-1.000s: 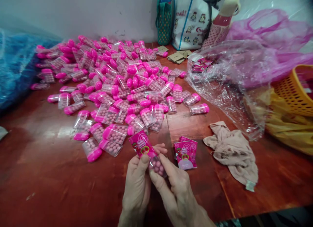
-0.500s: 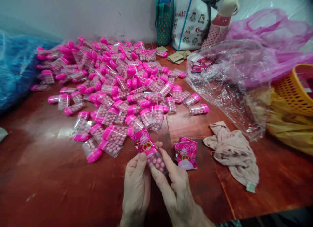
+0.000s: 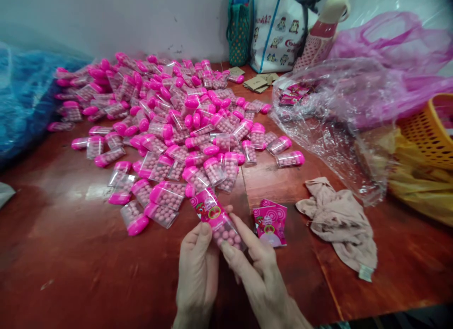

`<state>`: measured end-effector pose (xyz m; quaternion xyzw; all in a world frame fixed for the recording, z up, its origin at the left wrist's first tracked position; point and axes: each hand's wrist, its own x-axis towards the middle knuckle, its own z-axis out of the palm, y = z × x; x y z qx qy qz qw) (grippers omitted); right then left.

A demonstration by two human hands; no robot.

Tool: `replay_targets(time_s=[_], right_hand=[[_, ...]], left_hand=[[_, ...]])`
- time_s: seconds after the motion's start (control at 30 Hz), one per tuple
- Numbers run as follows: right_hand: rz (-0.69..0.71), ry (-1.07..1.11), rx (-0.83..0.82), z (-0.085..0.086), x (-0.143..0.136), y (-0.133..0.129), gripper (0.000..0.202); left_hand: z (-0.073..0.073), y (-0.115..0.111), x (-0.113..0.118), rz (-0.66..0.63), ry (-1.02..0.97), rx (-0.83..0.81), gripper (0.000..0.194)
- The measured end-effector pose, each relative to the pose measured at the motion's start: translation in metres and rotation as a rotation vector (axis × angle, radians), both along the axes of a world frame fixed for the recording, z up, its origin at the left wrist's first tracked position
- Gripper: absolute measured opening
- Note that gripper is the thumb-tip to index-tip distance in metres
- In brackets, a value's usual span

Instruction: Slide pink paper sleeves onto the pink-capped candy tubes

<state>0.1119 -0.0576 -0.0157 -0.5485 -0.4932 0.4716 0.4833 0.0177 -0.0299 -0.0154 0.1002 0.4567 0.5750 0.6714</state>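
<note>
Between both hands I hold a small clear candy container (image 3: 226,235) filled with round pink candies. A printed pink label (image 3: 211,210) covers its far part. My left hand (image 3: 198,258) grips the left side, thumb on the label's edge. My right hand (image 3: 253,265) holds the lower right side, thumb over the candies; some fingers are hidden underneath. Right of my hands lies a little stack of the same pink labels (image 3: 271,224). Beyond my hands spreads a big heap of pink-capped candy containers (image 3: 168,194).
A beige cloth (image 3: 341,220) lies to the right. Behind it are a clear plastic bag (image 3: 329,145), a yellow basket (image 3: 426,130) and a pink bag (image 3: 392,50). A white bag (image 3: 278,34) and bottles stand by the wall. A blue bag (image 3: 24,97) is at left.
My right thumb and fingers have shifted slightly down and right along the container, showing more of the candies. The left hand keeps its grip, and the view has shifted a little.
</note>
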Motion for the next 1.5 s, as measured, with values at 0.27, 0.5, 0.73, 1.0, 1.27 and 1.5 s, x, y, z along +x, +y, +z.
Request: replay_targets(time_s=[0.27,0.5,0.73,1.0,1.27,1.5], right_hand=[[0.007,0.230,-0.128,-0.001,-0.003,0.000,0.042],[0.008,-0.014,-0.011,-0.005,-0.005,0.000,0.046],[-0.011,-0.266,0.111,-0.003,0.004,0.008,0.042],[-0.084,0.004,-0.112,0.015,0.024,0.023,0.018],[-0.128,0.290,-0.277,0.009,0.022,0.023,0.023],[-0.196,-0.043,-0.149,0.010,0.024,0.024,0.016]], left_hand=[[-0.002,0.001,0.003,0.012,0.077,-0.009,0.020],[0.000,0.000,0.005,-0.036,0.057,0.018,0.023],[0.003,0.001,0.008,-0.107,0.002,0.021,0.023],[-0.004,-0.010,0.011,-0.427,0.009,0.083,0.019],[-0.006,-0.009,0.011,-0.403,0.252,0.125,0.011],[-0.005,-0.009,0.012,-0.412,0.288,0.143,0.006]])
